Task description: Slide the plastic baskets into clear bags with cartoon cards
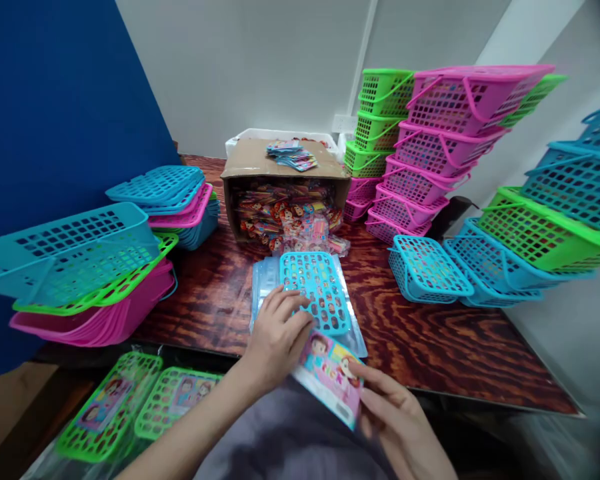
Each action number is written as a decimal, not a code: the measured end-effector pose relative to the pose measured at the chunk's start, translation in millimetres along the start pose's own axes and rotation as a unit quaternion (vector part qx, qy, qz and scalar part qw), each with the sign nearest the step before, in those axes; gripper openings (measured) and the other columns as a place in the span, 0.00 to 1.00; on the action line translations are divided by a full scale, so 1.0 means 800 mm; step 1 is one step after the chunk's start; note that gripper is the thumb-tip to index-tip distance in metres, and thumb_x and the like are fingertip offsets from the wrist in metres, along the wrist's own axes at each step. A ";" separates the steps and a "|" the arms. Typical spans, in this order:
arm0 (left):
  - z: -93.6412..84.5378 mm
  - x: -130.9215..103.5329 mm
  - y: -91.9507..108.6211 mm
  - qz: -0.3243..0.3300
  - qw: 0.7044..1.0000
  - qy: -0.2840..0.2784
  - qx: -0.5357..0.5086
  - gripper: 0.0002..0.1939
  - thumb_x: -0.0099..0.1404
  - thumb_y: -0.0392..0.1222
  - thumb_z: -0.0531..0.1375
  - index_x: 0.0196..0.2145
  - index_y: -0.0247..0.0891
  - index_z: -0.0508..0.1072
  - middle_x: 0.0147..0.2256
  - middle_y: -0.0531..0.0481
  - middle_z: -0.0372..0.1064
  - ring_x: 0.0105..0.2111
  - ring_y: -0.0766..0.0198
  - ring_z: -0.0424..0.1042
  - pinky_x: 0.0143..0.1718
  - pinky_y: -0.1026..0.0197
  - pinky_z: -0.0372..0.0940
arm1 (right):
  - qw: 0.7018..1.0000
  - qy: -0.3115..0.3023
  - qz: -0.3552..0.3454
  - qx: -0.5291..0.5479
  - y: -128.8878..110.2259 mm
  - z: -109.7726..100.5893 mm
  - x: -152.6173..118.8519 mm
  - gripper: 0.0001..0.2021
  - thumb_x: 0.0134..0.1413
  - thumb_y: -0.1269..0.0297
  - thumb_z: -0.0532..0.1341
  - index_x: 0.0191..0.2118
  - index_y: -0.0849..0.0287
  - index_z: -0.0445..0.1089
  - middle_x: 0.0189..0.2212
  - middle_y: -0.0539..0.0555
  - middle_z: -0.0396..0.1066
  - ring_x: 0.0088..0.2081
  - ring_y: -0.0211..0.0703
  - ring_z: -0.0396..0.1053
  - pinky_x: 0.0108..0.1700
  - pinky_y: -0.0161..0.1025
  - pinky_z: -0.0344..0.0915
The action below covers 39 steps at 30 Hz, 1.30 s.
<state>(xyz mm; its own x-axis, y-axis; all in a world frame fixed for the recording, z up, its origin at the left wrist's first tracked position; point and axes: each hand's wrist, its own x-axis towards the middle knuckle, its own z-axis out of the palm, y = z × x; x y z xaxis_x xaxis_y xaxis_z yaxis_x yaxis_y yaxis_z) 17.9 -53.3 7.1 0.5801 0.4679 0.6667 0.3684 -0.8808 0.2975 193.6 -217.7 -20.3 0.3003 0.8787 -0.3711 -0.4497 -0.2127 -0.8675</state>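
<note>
A colourful printed card [333, 377] with cartoon figures hangs tilted between my two hands, just in front of the table edge. My right hand [393, 417] grips its right edge between thumb and fingers. At its upper left corner my left hand [280, 333] is closed on it, fingers bent, with the thumb side partly hidden. Beyond the left fingertips lies a light blue basket with a holed lid [317, 290], small items showing through the holes. Under that are flat, shiny plastic bags [265, 280].
An open cardboard box [230, 200] of small packets stands behind, more cards [293, 155] on top. Empty baskets [95, 250] and lids [157, 183] are stacked left. Filled pink baskets [450, 100] and blue ones [427, 270] stand right. Wrapped green-lidded baskets [113, 407] sit lower left.
</note>
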 end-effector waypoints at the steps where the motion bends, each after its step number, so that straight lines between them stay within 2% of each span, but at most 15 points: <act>1: -0.002 0.002 -0.001 -0.004 1.000 -0.003 -0.001 0.05 0.70 0.35 0.58 0.39 0.38 0.74 0.45 0.45 0.74 0.51 0.56 0.70 0.61 0.41 0.59 | 1.000 0.003 -0.024 -0.008 0.007 0.008 -0.001 0.21 0.44 0.54 0.74 0.46 0.55 0.81 0.29 0.56 0.77 0.24 0.37 0.66 0.24 0.33 0.62; 5: -0.013 0.008 -0.003 -0.008 1.000 -0.012 -0.004 0.04 0.70 0.35 0.58 0.37 0.37 0.73 0.44 0.46 0.74 0.48 0.58 0.71 0.58 0.44 0.62 | 0.992 0.009 -0.106 -0.062 0.028 0.026 0.000 0.23 0.57 0.54 0.66 0.58 0.49 0.73 0.27 0.53 0.76 0.26 0.38 0.67 0.28 0.33 0.66; 7: -0.017 0.011 -0.002 0.002 1.000 -0.016 0.003 0.04 0.70 0.36 0.59 0.35 0.37 0.72 0.43 0.46 0.74 0.47 0.58 0.72 0.57 0.45 0.63 | 0.981 -0.014 -0.158 -0.115 0.035 0.034 -0.002 0.23 0.61 0.57 0.63 0.61 0.47 0.69 0.34 0.55 0.77 0.28 0.39 0.70 0.29 0.34 0.69; 10: -0.021 0.012 0.000 0.023 0.999 -0.022 0.028 0.06 0.70 0.35 0.58 0.35 0.38 0.73 0.43 0.46 0.75 0.48 0.58 0.71 0.59 0.44 0.62 | 0.936 -0.042 -0.270 -0.223 0.044 0.043 -0.009 0.26 0.63 0.64 0.59 0.65 0.43 0.62 0.54 0.58 0.73 0.34 0.41 0.75 0.34 0.37 0.74; 13: -0.022 0.009 0.001 0.041 0.997 -0.020 0.055 0.06 0.70 0.34 0.57 0.36 0.38 0.73 0.44 0.46 0.75 0.49 0.57 0.71 0.60 0.43 0.62 | 0.888 -0.032 -0.348 -0.299 0.058 0.045 -0.012 0.31 0.64 0.69 0.57 0.69 0.41 0.54 0.60 0.59 0.68 0.38 0.42 0.76 0.38 0.38 0.75; 15: -0.023 0.007 0.000 0.048 0.996 -0.020 0.066 0.07 0.70 0.34 0.56 0.36 0.38 0.74 0.44 0.46 0.75 0.50 0.56 0.71 0.60 0.43 0.62 | 0.888 -0.023 -0.344 -0.304 0.069 0.042 -0.009 0.31 0.64 0.70 0.57 0.70 0.42 0.52 0.57 0.59 0.69 0.36 0.41 0.76 0.36 0.36 0.75; 20: -0.026 0.006 0.003 0.054 0.996 -0.015 0.074 0.08 0.70 0.32 0.55 0.35 0.37 0.73 0.45 0.45 0.75 0.50 0.56 0.70 0.60 0.43 0.61 | 0.949 0.007 -0.215 -0.231 0.086 0.043 0.008 0.30 0.65 0.64 0.56 0.70 0.49 0.52 0.40 0.55 0.74 0.29 0.38 0.69 0.25 0.32 0.67; 22: -0.027 0.006 0.006 0.055 0.996 -0.015 0.071 0.07 0.70 0.32 0.56 0.35 0.36 0.73 0.45 0.45 0.75 0.50 0.56 0.70 0.60 0.43 0.61 | 0.943 0.015 -0.221 -0.248 0.080 0.052 0.015 0.30 0.65 0.62 0.56 0.70 0.51 0.51 0.41 0.56 0.73 0.27 0.37 0.67 0.24 0.32 0.66; 24: -0.027 0.006 0.009 0.057 0.996 -0.016 0.067 0.07 0.70 0.32 0.56 0.35 0.35 0.72 0.45 0.45 0.75 0.50 0.56 0.70 0.62 0.44 0.60 | 0.906 0.029 -0.281 -0.316 0.067 0.066 0.024 0.29 0.65 0.62 0.56 0.70 0.51 0.52 0.50 0.59 0.71 0.27 0.37 0.69 0.28 0.35 0.70; 27: -0.025 0.003 0.010 0.064 0.996 -0.010 0.063 0.07 0.70 0.31 0.55 0.35 0.35 0.72 0.45 0.46 0.75 0.50 0.56 0.70 0.62 0.46 0.59 | 0.820 0.076 -0.361 -0.437 0.041 0.087 0.042 0.28 0.66 0.63 0.53 0.70 0.54 0.53 0.59 0.63 0.66 0.42 0.50 0.76 0.42 0.45 0.74; 30: -0.023 -0.001 0.009 0.069 0.996 -0.004 0.061 0.07 0.70 0.31 0.55 0.36 0.35 0.72 0.44 0.46 0.75 0.50 0.57 0.70 0.62 0.46 0.59 | 0.741 0.104 -0.372 -0.550 0.023 0.096 0.053 0.27 0.66 0.62 0.53 0.69 0.57 0.56 0.56 0.65 0.71 0.47 0.61 0.76 0.40 0.51 0.74; 32: -0.022 -0.004 0.007 0.065 0.996 -0.005 0.058 0.07 0.70 0.30 0.55 0.36 0.35 0.72 0.45 0.46 0.75 0.50 0.57 0.70 0.63 0.46 0.58 | 0.705 0.101 -0.385 -0.587 0.021 0.094 0.049 0.27 0.67 0.63 0.53 0.69 0.55 0.55 0.51 0.64 0.75 0.40 0.60 0.78 0.33 0.49 0.74; 34: -0.022 -0.006 0.006 0.060 0.997 -0.006 0.050 0.07 0.70 0.30 0.55 0.37 0.35 0.72 0.45 0.46 0.75 0.50 0.57 0.70 0.63 0.46 0.58 | 0.675 0.085 -0.433 -0.591 0.026 0.089 0.040 0.29 0.67 0.65 0.53 0.71 0.53 0.50 0.46 0.62 0.77 0.39 0.57 0.78 0.34 0.48 0.74; 36: -0.021 -0.007 0.006 0.059 0.997 -0.003 0.039 0.07 0.70 0.30 0.54 0.37 0.34 0.72 0.45 0.46 0.75 0.50 0.57 0.70 0.63 0.46 0.58 | 0.639 0.064 -0.487 -0.592 0.034 0.085 0.033 0.31 0.67 0.68 0.53 0.72 0.55 0.47 0.49 0.63 0.75 0.49 0.59 0.75 0.43 0.52 0.74; 39: -0.019 -0.007 0.006 0.063 0.998 0.011 0.030 0.09 0.71 0.31 0.53 0.39 0.34 0.73 0.44 0.46 0.75 0.49 0.58 0.71 0.62 0.47 0.59 | 0.595 0.036 -0.518 -0.613 0.043 0.087 0.039 0.30 0.66 0.66 0.55 0.71 0.62 0.49 0.61 0.66 0.65 0.66 0.61 0.57 0.58 0.60 0.66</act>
<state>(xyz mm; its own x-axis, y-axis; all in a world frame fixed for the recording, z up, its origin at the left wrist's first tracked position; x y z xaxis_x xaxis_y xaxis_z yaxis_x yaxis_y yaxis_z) 5.5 -61.3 15.0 0.6080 0.3516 0.7119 0.3370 -0.9261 0.1696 129.2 -167.9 -39.1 -0.0628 0.7987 0.5984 0.9473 0.2364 -0.2161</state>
